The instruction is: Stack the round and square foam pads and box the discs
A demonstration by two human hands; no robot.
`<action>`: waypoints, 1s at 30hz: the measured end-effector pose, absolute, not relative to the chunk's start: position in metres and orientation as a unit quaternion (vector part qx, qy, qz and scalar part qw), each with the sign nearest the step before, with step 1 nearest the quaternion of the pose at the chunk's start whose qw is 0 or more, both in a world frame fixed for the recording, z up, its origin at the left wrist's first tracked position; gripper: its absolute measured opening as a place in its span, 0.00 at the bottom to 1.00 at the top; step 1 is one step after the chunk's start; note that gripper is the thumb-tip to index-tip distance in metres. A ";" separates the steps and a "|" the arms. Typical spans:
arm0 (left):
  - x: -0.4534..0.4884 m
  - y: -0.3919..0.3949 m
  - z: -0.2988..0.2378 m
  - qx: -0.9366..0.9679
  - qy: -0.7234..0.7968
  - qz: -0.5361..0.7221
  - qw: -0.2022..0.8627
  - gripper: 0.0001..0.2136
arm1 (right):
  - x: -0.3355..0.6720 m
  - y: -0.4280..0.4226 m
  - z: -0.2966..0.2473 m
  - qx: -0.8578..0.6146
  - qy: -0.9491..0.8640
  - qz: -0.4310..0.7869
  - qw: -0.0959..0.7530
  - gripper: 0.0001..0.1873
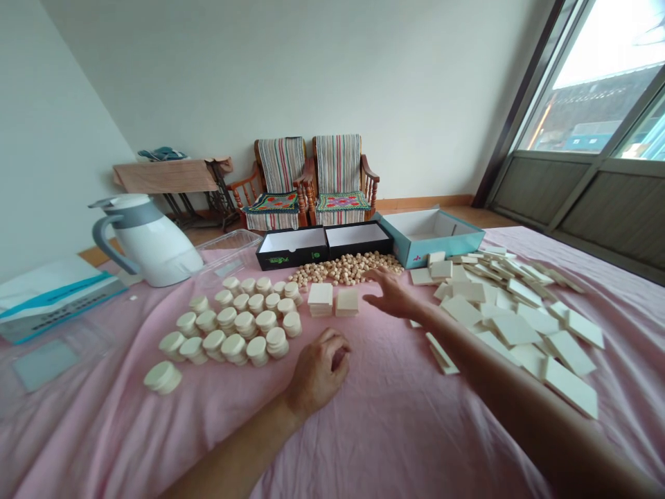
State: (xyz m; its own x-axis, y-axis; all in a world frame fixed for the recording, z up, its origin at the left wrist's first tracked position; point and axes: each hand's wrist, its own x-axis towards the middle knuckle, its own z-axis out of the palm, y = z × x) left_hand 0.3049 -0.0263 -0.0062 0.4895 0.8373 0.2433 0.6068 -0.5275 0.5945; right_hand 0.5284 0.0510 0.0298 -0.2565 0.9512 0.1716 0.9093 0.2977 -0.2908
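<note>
My left hand (321, 371) rests on the pink cloth with its fingers curled in; whatever they may hold is hidden. Stretched forward, my right hand (388, 292) has its fingers apart and nothing visible in them. It is by the right end of a heap of small round wooden beads (346, 269). Between the hands and the heap stand two stacks of pale square tiles, a left stack (321, 296) and a right stack (347, 301). Stacks of round pale discs (245, 322) stand in rows left of my left hand. Under and beyond my right forearm lie loose square tiles (514, 329).
Behind the beads are a black box (292, 260) with two white-lined parts and a light blue box (439, 249). A white and grey jug (150, 242), a clear plastic tray (228, 255) and a tissue pack (55, 305) are on the left. Two chairs stand beyond the table.
</note>
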 end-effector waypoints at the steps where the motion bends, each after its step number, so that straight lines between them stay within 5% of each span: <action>1: 0.305 -0.026 -0.007 0.834 0.433 0.261 0.220 0.09 | 0.541 0.048 0.035 -0.605 -0.782 0.068 0.134 0.20; 3: 0.305 -0.026 -0.007 0.835 0.433 0.261 0.218 0.09 | 0.565 0.041 0.042 -0.619 -0.776 0.082 0.093 0.17; 10: 0.307 -0.027 -0.005 0.837 0.431 0.267 0.207 0.10 | 0.598 0.015 0.038 -0.592 -0.799 0.089 -0.047 0.30; 16: 0.307 -0.027 -0.004 0.837 0.433 0.265 0.205 0.10 | 0.577 0.019 0.030 -0.586 -0.807 0.072 0.019 0.26; 23: 0.306 -0.027 -0.004 0.832 0.436 0.265 0.217 0.09 | 0.510 0.040 0.040 -0.539 -0.813 0.071 0.209 0.22; 30: 0.305 -0.028 -0.004 0.831 0.432 0.267 0.226 0.10 | 0.484 0.053 0.028 -0.536 -0.822 0.087 0.173 0.27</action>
